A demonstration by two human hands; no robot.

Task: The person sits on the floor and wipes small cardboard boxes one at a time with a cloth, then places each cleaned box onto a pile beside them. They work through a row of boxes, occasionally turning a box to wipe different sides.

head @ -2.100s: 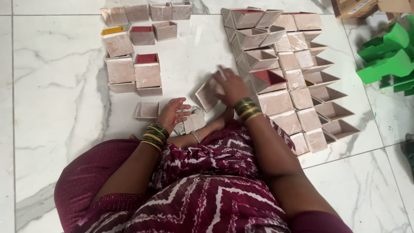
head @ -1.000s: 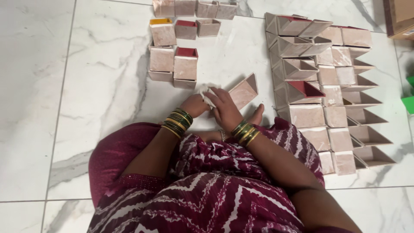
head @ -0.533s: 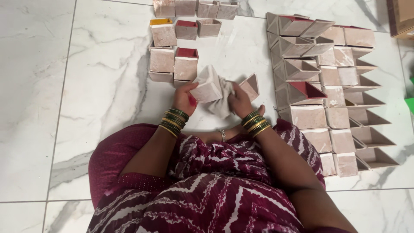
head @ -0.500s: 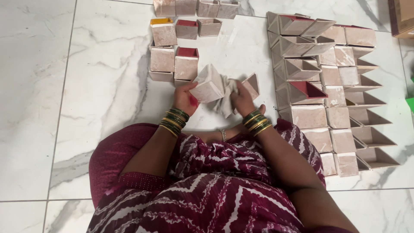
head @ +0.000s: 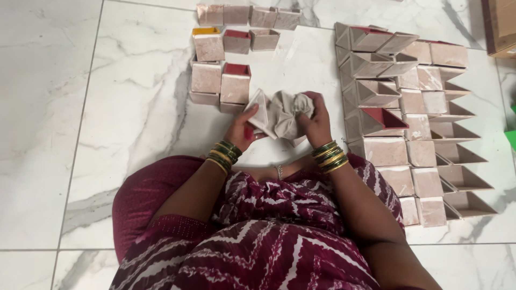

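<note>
White marble floor with grey veins spreads under us, and we sit on it in maroon patterned cloth. Our left hand grips a small pale box by its lower edge, fingers closed on it, the box tilted and held above the floor. Our right hand is closed on a crumpled grey cloth, pressed against the box's open side, so the box's inside is hidden from us. Green and gold bangles ring both wrists. Just behind the left hand stand a few upright boxes, some with red tops, one yellow. To the right, close beside the right hand, a big block of boxes lying on their sides covers the floor. A brown carton sits at the far right corner.
</note>
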